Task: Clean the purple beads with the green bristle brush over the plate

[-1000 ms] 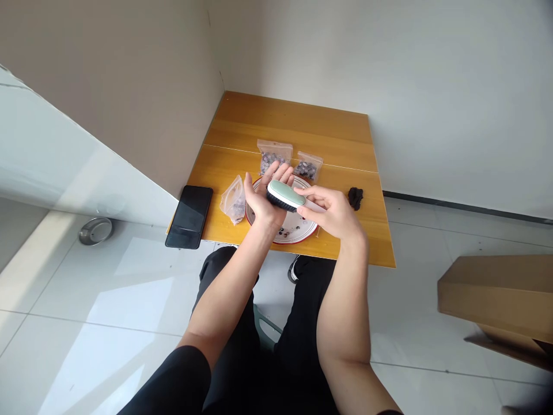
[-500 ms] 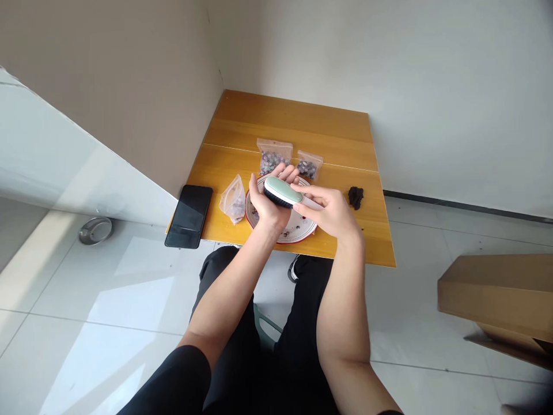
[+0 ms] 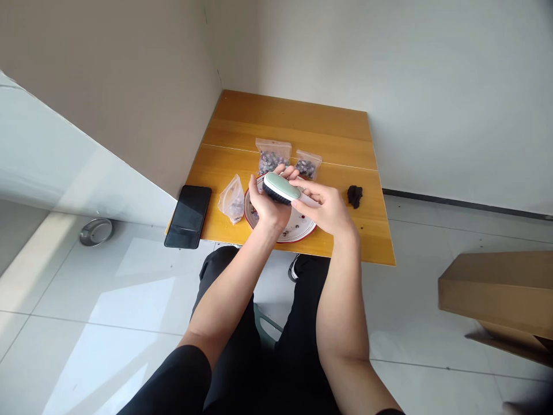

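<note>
A brush (image 3: 283,186) with a pale green and white back and dark bristles is held by its white handle in my right hand (image 3: 329,210), fingers closed round it. Under the bristles lies my left hand (image 3: 270,207), palm up with fingers stretched out and thumb apart. The bristles seem to rest on that palm; the exact contact is hidden. Below both hands sits a white plate (image 3: 302,229) with a red rim, small beads or stones scattered on it. Part of the plate is covered by my hands.
Two zip bags of beads, a larger bag (image 3: 273,154) and a smaller bag (image 3: 308,164), lie behind the plate. Left are a clear bag (image 3: 232,199) and a phone (image 3: 189,216). A black crumpled thing (image 3: 355,196) lies right. A cardboard box (image 3: 496,282) and metal bowl (image 3: 95,231) are on the floor.
The brush and my right hand have shifted very slightly left over my left palm. My left hand keeps its place, and the things on the table stay put.
</note>
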Tool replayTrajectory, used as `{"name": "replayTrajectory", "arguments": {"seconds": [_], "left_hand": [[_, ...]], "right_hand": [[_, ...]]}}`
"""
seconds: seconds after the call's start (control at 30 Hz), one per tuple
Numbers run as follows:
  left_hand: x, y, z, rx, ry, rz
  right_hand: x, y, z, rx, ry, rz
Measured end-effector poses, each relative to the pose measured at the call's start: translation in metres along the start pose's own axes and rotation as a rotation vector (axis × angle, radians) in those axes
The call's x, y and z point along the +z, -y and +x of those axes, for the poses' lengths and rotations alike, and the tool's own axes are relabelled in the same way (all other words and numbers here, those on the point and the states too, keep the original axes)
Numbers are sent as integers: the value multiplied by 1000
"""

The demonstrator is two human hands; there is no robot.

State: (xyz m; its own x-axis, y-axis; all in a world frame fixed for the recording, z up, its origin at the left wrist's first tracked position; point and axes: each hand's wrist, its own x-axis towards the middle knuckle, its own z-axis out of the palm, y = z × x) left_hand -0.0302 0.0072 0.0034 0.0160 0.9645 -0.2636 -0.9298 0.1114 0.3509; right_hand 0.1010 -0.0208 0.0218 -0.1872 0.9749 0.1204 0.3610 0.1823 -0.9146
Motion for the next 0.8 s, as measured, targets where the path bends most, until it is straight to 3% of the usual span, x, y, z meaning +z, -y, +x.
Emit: {"name": "replayTrajectory", "arguments": {"seconds": [0.1, 0.3, 0.5, 0.7, 0.8], "left_hand": [[-1, -3, 2, 13, 43, -22], [0, -2, 2, 13, -13, 5], [0, 1, 1, 6, 37, -58], [0, -2, 1, 16, -39, -7], [1, 2, 0, 3, -34, -19]], "right_hand": [[-2, 0, -1, 14, -14, -9], [-7, 2, -3, 43, 66, -11], [-3, 3, -1, 11, -6, -21], [-7, 4, -3, 36, 72, -27], [-2, 3, -1, 4, 48, -33]]}}
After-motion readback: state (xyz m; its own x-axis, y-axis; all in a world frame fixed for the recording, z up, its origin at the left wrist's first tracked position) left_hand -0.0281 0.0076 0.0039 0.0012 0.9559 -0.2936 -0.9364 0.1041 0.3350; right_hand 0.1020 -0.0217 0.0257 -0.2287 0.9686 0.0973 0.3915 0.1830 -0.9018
